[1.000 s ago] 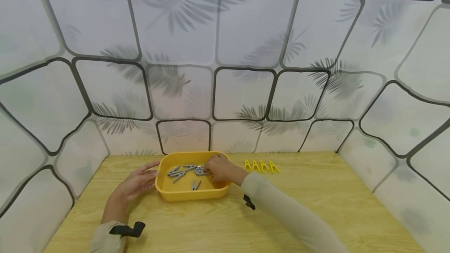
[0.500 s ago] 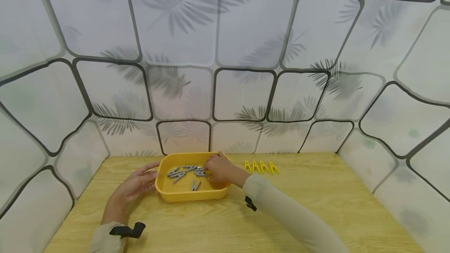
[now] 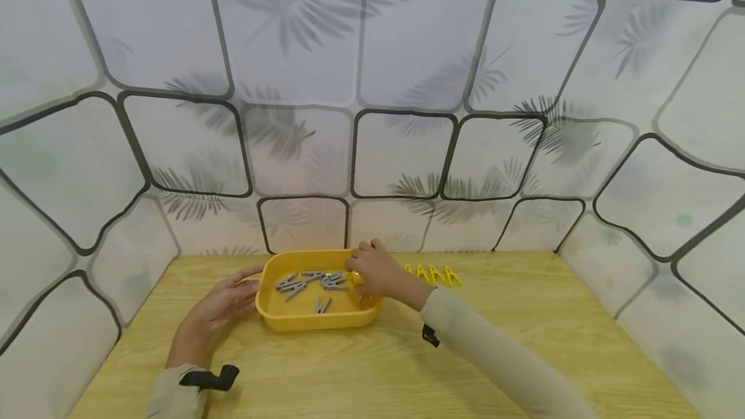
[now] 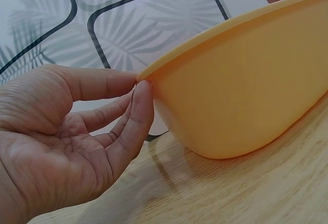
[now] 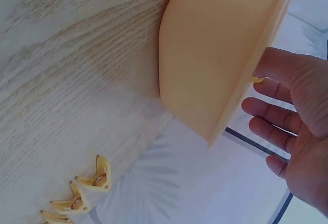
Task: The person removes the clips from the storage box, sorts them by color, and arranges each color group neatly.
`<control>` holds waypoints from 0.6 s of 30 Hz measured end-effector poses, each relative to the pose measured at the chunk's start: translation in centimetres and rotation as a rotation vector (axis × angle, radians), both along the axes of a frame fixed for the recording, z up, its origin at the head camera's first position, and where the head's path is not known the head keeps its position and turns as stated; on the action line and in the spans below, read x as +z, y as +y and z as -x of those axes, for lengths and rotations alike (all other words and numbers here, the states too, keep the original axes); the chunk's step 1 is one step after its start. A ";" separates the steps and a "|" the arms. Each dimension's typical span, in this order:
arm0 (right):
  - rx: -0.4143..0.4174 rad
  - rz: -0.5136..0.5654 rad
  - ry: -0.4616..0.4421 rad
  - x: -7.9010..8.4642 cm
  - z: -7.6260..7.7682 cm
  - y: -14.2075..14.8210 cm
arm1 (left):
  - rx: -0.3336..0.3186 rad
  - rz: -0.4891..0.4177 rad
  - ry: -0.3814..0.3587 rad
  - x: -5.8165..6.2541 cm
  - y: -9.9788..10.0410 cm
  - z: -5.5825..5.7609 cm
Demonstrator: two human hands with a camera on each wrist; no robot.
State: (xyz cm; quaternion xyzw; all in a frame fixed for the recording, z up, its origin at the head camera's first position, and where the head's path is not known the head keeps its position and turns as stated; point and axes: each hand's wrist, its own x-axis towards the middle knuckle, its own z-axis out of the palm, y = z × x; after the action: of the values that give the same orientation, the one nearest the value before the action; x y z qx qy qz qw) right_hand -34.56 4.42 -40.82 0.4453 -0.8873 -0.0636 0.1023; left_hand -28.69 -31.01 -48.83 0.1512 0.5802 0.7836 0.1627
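Note:
My left hand (image 3: 226,302) is at the left end of a yellow plastic basin (image 3: 317,323), pinching its rim between thumb and finger, as the left wrist view shows. Over the basin's right end, my right hand (image 3: 379,273) pinches a yellow clothespin (image 5: 257,79) between thumb and finger. Most of that clothespin is hidden by the fingers and the basin wall. Several grey clothespins (image 3: 297,288) lie loosely inside the basin, one of them apart near the front wall.
A row of several yellow clothespins (image 3: 435,275) stands on the wooden table (image 3: 524,328), right of the basin and near the back wall (image 3: 401,225). Patterned walls close off the back and both sides.
My right hand has risen from inside the basin and shifted slightly right, with a yellow clothespin now showing at its fingertips. The left hand and basin stay about where they were.

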 end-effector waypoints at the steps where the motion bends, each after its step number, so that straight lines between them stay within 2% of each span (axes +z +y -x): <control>1: 0.011 0.022 0.003 0.1 -0.1 0.3 | -0.003 0.001 0.000 0.0 0.0 0.0; 6: 0.086 0.182 0.042 0.0 -0.2 1.7 | -0.004 0.012 -0.003 0.0 0.0 0.1; 18: 0.108 0.509 0.123 -0.4 -0.1 4.9 | 0.007 0.024 -0.002 -0.3 0.0 0.2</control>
State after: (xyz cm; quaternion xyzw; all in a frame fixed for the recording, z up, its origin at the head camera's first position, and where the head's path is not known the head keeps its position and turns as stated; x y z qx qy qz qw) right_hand -34.43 9.27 -41.22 0.4471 -0.8417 0.1404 0.2681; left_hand -28.93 -31.04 -49.14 0.1464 0.5900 0.7772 0.1626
